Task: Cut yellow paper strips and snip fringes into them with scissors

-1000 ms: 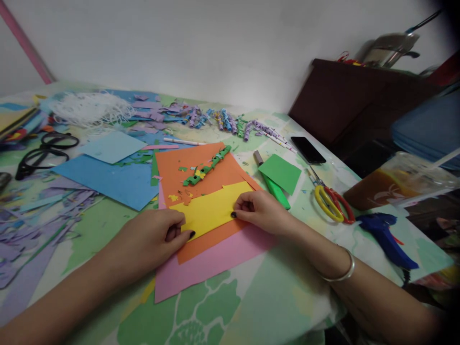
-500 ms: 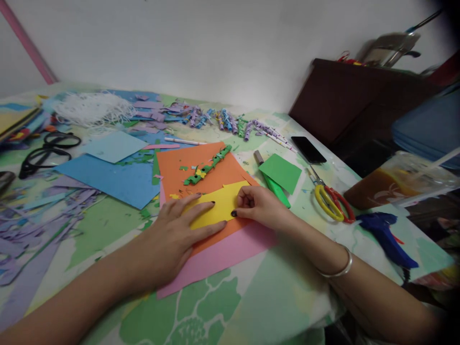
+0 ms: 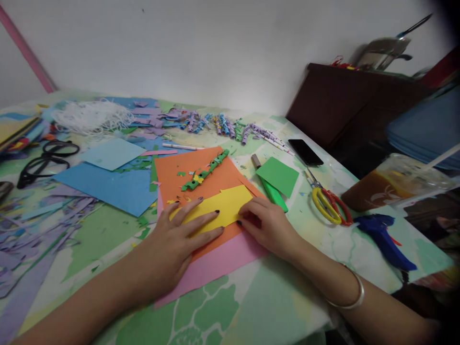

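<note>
My left hand (image 3: 176,242) lies flat and open, fingers spread, pressing down on a yellow paper sheet (image 3: 230,203). The yellow sheet rests on an orange sheet (image 3: 187,170), which lies on a pink sheet (image 3: 215,263). My right hand (image 3: 268,225) sits at the yellow sheet's right lower edge with fingers curled, fingertips pressing the paper edge. A green paper strip with small yellow bits (image 3: 205,171) lies on the orange sheet beyond my hands.
Blue sheets (image 3: 108,184), black scissors (image 3: 43,163) and purple scraps (image 3: 32,230) lie left. A green marker (image 3: 273,194), green card (image 3: 278,175), yellow-red scissors (image 3: 328,203), phone (image 3: 305,151), blue glue gun (image 3: 384,239) and plastic cup (image 3: 398,179) lie right. Rolled paper curls (image 3: 223,124) line the back.
My left hand went from a curled pinch at the yellow sheet's left corner to lying flat on top of it. My right hand slid slightly down along the sheet's right edge.
</note>
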`<state>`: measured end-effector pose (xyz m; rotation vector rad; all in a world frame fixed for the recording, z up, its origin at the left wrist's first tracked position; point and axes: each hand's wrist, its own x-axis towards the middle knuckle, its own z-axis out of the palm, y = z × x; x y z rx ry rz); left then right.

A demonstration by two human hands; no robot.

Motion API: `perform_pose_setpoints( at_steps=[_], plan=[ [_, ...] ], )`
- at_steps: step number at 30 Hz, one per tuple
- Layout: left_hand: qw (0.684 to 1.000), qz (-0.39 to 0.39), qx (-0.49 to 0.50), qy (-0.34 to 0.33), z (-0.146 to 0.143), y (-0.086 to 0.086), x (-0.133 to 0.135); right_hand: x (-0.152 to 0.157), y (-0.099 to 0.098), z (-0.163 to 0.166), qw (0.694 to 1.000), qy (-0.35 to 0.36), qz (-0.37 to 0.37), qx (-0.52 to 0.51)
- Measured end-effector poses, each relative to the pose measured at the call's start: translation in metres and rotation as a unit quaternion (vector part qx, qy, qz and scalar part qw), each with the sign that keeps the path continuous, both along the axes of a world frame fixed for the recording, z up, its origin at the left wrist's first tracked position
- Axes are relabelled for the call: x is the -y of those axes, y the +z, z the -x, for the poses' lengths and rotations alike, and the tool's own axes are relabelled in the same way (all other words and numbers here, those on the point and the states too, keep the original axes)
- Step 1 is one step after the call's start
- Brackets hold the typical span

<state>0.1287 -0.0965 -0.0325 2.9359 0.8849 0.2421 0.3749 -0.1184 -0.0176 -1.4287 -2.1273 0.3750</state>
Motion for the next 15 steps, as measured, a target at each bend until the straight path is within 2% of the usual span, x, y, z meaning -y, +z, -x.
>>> perform_pose_setpoints(
  at_steps=[4, 10, 15],
  plan=[
    [1.0, -0.006, -0.009, -0.026, -0.001, -0.0013, 0.004, 0.004, -0.0011, -0.0078, 0.999, 0.027, -0.045, -0.011],
    [0.999, -0.003, -0.017, -0.035, -0.0027, 0.0001, 0.0061, 0.0051, -0.0012, -0.0077, 0.987, 0.156, -0.028, -0.003],
    [0.998, 0.005, -0.042, -0.038, -0.0026, 0.0011, 0.0057, 0.0071, 0.0014, -0.0047, 0.984, 0.169, -0.025, 0.046]
  ],
)
